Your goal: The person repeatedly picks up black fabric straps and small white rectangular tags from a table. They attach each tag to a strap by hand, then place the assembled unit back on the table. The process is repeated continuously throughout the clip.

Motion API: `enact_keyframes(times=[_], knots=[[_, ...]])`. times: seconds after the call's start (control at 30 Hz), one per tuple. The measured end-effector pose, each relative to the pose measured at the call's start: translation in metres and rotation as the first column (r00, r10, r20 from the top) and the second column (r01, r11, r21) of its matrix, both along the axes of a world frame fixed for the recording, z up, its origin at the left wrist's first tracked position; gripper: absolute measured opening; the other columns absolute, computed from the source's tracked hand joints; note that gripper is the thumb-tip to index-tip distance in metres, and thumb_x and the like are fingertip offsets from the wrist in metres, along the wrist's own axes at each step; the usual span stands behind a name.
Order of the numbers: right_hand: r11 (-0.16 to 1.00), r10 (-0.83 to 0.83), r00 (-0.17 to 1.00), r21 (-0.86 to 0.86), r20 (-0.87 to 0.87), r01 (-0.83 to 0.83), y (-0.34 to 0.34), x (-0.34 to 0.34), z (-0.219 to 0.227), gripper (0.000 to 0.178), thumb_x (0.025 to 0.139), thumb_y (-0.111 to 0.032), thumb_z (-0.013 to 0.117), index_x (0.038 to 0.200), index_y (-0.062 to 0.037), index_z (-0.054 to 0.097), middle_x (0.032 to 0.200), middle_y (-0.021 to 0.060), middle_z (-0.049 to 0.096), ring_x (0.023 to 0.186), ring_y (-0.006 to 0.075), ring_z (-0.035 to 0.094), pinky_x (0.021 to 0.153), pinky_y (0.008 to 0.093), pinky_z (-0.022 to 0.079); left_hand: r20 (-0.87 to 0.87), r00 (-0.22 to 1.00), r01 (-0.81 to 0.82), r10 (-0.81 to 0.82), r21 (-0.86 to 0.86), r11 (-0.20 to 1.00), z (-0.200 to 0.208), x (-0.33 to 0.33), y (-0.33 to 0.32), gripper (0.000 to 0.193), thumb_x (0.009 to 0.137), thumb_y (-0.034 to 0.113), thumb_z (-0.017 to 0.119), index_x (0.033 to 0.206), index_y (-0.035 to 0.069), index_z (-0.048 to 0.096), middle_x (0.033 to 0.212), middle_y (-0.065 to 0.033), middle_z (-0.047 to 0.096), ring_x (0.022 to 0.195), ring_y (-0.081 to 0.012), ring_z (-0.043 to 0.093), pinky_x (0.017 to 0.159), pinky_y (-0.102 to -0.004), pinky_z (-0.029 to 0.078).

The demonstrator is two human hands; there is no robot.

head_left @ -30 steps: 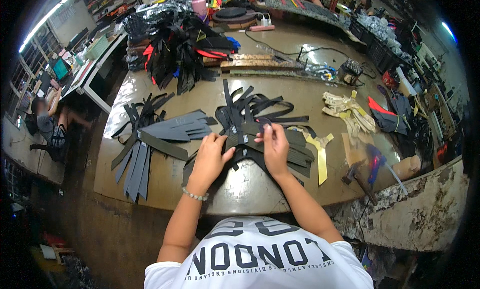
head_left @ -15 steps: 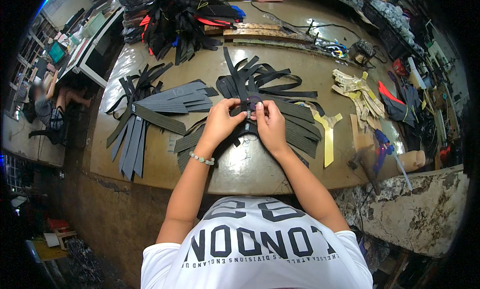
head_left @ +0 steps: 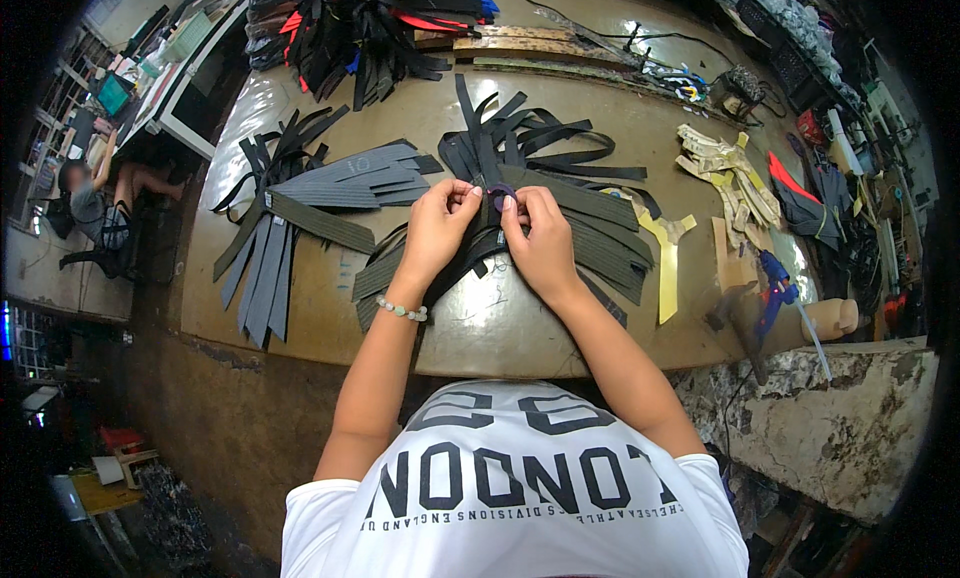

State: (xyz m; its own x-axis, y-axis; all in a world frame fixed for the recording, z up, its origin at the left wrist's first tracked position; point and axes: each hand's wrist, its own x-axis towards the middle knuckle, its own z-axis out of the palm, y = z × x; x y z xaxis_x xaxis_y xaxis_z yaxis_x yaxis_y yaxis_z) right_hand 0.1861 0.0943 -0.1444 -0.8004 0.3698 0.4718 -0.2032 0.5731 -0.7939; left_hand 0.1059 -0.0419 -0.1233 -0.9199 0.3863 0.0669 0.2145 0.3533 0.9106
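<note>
Both of my hands are over the middle of a fan of dark strips and black straps (head_left: pixel 600 228) on the table. My right hand (head_left: pixel 540 240) grips a small dark purple ring (head_left: pixel 497 195), which looks like a roll of tape, between thumb and fingers. Just left of the ring, the thumb and fingertips of my left hand (head_left: pixel 440 233) are pinched together; whatever is between them is too small to make out. Black straps run up from under the ring, and more strips lie beneath my wrists. A second bundle of grey and dark strips (head_left: pixel 345 186) lies to the left.
Yellow Y-shaped pieces (head_left: pixel 668 263) lie right of my hands, beside a stack of pale pieces (head_left: pixel 735 183). A blue glue gun (head_left: pixel 775 288) sits at the table's right edge. Wooden strips (head_left: pixel 545 46) and a black strap pile (head_left: pixel 370 38) are behind. A person (head_left: pixel 95 198) sits far left.
My left fingertips have moved up from a small label on the strap to beside the purple ring. The ring shows more clearly in my right hand. The whole view has shifted slightly.
</note>
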Motion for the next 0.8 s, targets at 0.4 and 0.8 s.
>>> enact_keyframes(times=[0.4,0.8], knots=[[0.911,0.018,0.993,-0.412,0.114,0.031,0.006,-0.002,-0.002,0.021,0.099,-0.018,0.052,0.092,0.0016,0.053,0.09,0.0102,0.061,0.073,0.0157,0.064,0.066,0.0295,0.055,0.101,0.984,-0.168,0.148,0.228,0.959,-0.02,-0.026,-0.019,0.035,0.098,0.032,0.046,0.095,-0.002,0.055,0.077,-0.0087,0.06,0.066,-0.0184,0.061,0.064,-0.0314,0.048],[0.698,0.081,0.997,-0.712,-0.021,-0.071,0.016,-0.008,-0.006,0.026,0.104,-0.023,0.042,0.099,0.0019,0.046,0.09,0.0132,0.06,0.075,0.0163,0.065,0.068,0.0282,0.058,-0.033,0.81,0.492,-0.586,-0.507,0.708,0.054,0.062,-0.034,0.028,0.079,0.018,0.074,0.101,0.003,0.068,0.089,-0.0127,0.066,0.076,-0.0284,0.064,0.072,-0.036,0.052]])
